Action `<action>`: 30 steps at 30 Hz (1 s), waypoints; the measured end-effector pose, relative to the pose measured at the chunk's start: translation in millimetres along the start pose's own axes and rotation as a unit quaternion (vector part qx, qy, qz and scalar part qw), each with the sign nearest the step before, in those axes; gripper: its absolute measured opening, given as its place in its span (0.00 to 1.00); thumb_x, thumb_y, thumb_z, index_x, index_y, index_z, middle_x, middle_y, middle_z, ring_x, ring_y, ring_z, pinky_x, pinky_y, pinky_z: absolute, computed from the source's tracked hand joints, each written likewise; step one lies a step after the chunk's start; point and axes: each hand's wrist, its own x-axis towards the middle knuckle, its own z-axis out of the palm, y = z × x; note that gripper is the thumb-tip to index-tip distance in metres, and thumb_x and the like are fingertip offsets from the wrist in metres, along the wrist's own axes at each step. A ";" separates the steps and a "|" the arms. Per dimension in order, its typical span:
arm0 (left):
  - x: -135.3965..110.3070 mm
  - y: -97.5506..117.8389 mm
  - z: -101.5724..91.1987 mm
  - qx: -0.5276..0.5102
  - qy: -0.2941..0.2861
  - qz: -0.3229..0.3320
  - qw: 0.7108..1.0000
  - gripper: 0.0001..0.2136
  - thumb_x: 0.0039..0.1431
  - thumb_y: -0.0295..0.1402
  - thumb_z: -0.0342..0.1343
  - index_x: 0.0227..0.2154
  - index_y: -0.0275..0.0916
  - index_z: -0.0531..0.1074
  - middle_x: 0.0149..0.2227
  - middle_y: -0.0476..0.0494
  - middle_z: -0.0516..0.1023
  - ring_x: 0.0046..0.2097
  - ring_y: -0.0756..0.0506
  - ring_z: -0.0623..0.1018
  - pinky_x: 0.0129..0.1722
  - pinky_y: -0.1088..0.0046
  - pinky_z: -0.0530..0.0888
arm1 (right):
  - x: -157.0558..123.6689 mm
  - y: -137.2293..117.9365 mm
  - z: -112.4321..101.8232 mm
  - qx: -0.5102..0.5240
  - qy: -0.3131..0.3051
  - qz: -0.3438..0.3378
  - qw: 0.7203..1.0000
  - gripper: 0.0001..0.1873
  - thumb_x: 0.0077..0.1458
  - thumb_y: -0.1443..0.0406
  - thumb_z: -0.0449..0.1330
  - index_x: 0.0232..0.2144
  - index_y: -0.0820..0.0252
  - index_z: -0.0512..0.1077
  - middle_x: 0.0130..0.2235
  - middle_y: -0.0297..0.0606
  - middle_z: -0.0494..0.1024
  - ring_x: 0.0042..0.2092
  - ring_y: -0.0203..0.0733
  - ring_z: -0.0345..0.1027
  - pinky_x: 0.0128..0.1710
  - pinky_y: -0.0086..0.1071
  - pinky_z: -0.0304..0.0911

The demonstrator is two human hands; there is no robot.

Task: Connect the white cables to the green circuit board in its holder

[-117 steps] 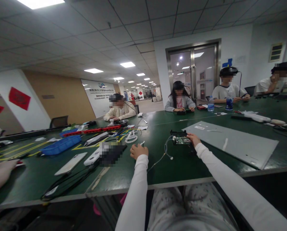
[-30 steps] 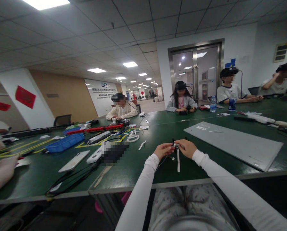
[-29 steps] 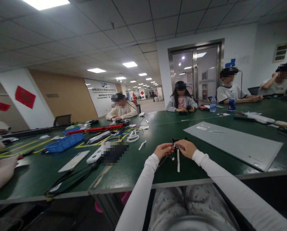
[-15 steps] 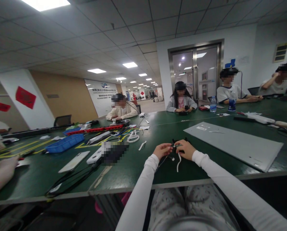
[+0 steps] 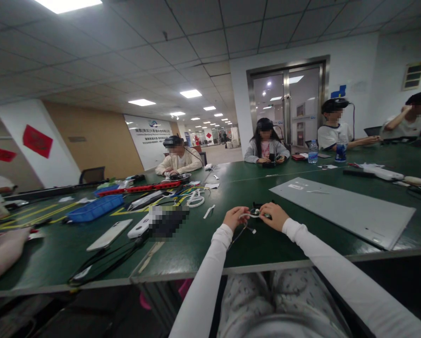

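A white flexible strip (image 5: 254, 216) spans the gap between my two hands above the green table. At its left end, the fingers of my left hand (image 5: 236, 218) are pinched together on it. My right hand (image 5: 274, 217) is closed around a small dark part at the strip's other end; the fingers cover most of it. Below the left fingers hangs a thin cable with a small white connector (image 5: 253, 231). Just beyond the hands is a black piece (image 5: 257, 205), partly hidden, its kind unclear.
A large grey panel (image 5: 344, 213) lies to the right. To the left are a white strip (image 5: 209, 211), a coiled white cable (image 5: 195, 199), a white phone (image 5: 110, 234), a blue tray (image 5: 96, 209) and black cables. Several people sit around the table (image 5: 192, 249).
The white strip hung down below my right hand; now it runs sideways between both hands, its left end in my left fingers. My right hand has shifted slightly right.
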 end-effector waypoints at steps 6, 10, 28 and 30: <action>4.6 -2.9 -4.0 0.073 0.040 0.072 0.994 0.13 0.39 0.35 0.61 0.28 0.33 0.70 0.26 0.45 0.73 0.27 0.50 0.73 0.26 0.75 0.69 | -0.8 2.8 0.7 -0.017 -0.006 0.027 0.999 0.04 0.48 0.66 0.53 0.25 0.59 0.67 0.36 0.35 0.70 0.40 0.38 0.60 0.40 0.33 0.54; 4.9 -8.6 -6.2 0.230 0.059 0.108 0.965 0.06 0.40 0.29 0.59 0.25 0.35 0.71 0.24 0.47 0.73 0.26 0.51 0.71 0.27 0.75 0.69 | 0.0 3.5 0.7 -0.018 -0.008 0.044 0.999 0.04 0.48 0.66 0.53 0.25 0.60 0.67 0.35 0.37 0.70 0.40 0.38 0.60 0.41 0.33 0.54; 1.7 16.5 -125.3 0.316 0.488 -0.010 0.813 0.11 0.46 0.28 0.53 0.35 0.33 0.72 0.35 0.41 0.76 0.36 0.46 0.74 0.35 0.74 0.69 | 0.7 12.3 -2.1 0.001 0.017 0.103 0.995 0.10 0.50 0.65 0.52 0.36 0.59 0.68 0.39 0.39 0.70 0.41 0.40 0.61 0.42 0.35 0.55; -5.1 17.9 -141.9 0.363 0.499 -0.029 0.786 0.10 0.45 0.29 0.54 0.33 0.35 0.72 0.35 0.42 0.76 0.37 0.46 0.74 0.36 0.73 0.68 | 0.7 12.7 -1.8 0.003 0.017 0.104 0.994 0.10 0.49 0.65 0.52 0.36 0.59 0.68 0.39 0.39 0.70 0.41 0.41 0.61 0.42 0.35 0.55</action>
